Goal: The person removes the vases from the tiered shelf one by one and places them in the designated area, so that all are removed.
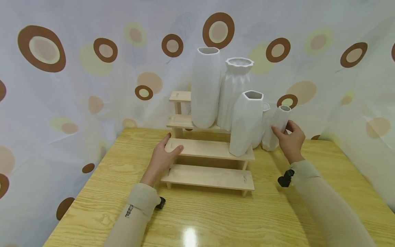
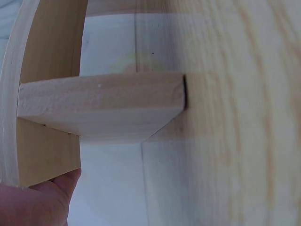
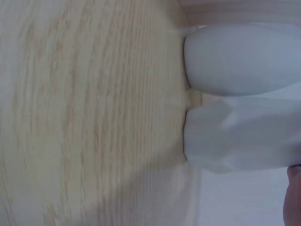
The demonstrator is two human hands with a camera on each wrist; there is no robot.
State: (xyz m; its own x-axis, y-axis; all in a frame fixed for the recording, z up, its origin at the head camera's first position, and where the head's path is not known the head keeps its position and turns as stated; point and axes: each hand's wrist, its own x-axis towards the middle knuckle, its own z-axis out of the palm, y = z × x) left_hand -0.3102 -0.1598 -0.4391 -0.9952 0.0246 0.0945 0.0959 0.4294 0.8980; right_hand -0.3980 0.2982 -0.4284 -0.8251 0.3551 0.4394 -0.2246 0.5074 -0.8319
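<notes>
My left hand [image 1: 161, 154] grips the left end of a stepped wooden display stand [image 1: 200, 147], its thumb over the second step from the bottom. In the left wrist view, part of that hand [image 2: 44, 202] shows against a board's end. On the right, my right hand [image 1: 290, 139] holds a small white fluted vase [image 1: 276, 127] between thumb and fingers. The base of this vase [image 3: 240, 134] meets the tabletop in the right wrist view. Close beside it stands a rounded white vase [image 3: 240, 61], mostly hidden in the head view by a faceted white vase [image 1: 247, 123].
A tall smooth white vase [image 1: 206, 89] and a pleated-neck vase [image 1: 236, 85] stand on the upper part of the stand. The faceted one sits at the right end of a lower step. Beneath everything is a wooden table [image 1: 210, 219], with a patterned curtain [image 1: 117, 89] behind.
</notes>
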